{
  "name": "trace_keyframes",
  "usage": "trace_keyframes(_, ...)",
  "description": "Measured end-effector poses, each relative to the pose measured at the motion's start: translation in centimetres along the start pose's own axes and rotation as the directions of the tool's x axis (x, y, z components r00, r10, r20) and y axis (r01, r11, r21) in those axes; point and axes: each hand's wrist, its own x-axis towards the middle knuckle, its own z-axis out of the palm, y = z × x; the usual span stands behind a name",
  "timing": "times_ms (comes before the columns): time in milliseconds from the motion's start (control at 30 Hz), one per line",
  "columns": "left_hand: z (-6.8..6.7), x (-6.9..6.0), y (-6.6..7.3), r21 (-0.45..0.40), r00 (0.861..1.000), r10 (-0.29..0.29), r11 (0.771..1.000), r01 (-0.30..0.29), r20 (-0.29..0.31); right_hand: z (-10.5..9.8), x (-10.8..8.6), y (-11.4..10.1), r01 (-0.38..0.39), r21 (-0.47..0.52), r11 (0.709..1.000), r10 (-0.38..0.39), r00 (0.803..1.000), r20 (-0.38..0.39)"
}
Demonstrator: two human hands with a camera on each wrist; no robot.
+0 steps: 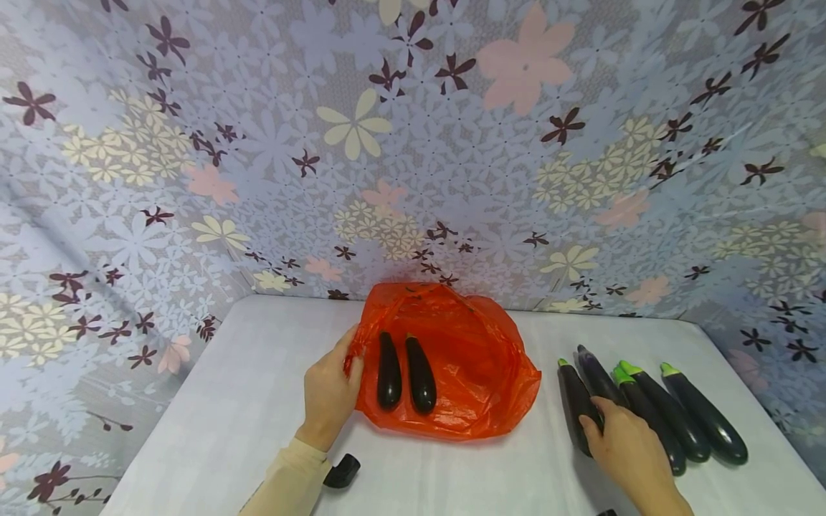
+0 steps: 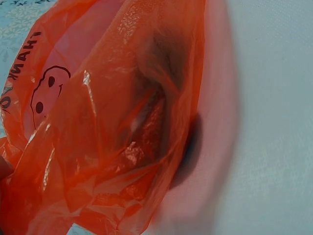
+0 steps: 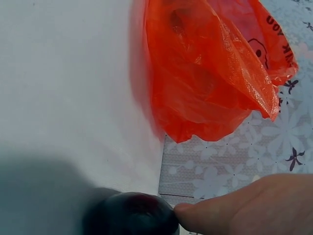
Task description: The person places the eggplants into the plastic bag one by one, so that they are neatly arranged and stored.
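Note:
A red plastic bag (image 1: pixel 471 373) lies with its mouth open toward me. My left hand (image 1: pixel 329 394) holds the bag's left rim between thumb and fingers. Inside sit two dark eggplants (image 1: pixel 421 376), side by side; in the left wrist view they are only dim shapes behind the bag's film. At the right, my right hand (image 1: pixel 632 448) grips an eggplant (image 1: pixel 596 371) in a group of several, its thumb on the left side. The right wrist view shows the thumb touching the rounded end of a dark eggplant (image 3: pixel 137 213). The fingers' far side is hidden there.
Left of the held eggplant lies another eggplant (image 1: pixel 573 398); more, with green caps, lie to its right, the outermost eggplant (image 1: pixel 706 416) near the table's right side. A white cloth (image 1: pixel 258 373) covers the table. Flowered fabric (image 1: pixel 413 179) rises behind and at both sides.

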Motion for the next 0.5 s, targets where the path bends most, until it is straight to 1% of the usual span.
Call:
trace_keyframes(267,-0.08,0.08,0.1,-0.006,1.0,-0.005,1.0,0.005,0.006,-0.07,0.14,-0.06,-0.018,-0.006,1.0,0.019,0.998,0.063)
trace_keyframes(500,-0.13,0.09,0.16,-0.012,1.0,-0.011,1.0,0.011,0.01,0.0,0.26,0.03,-0.042,0.012,0.999,0.041,0.994,0.102)
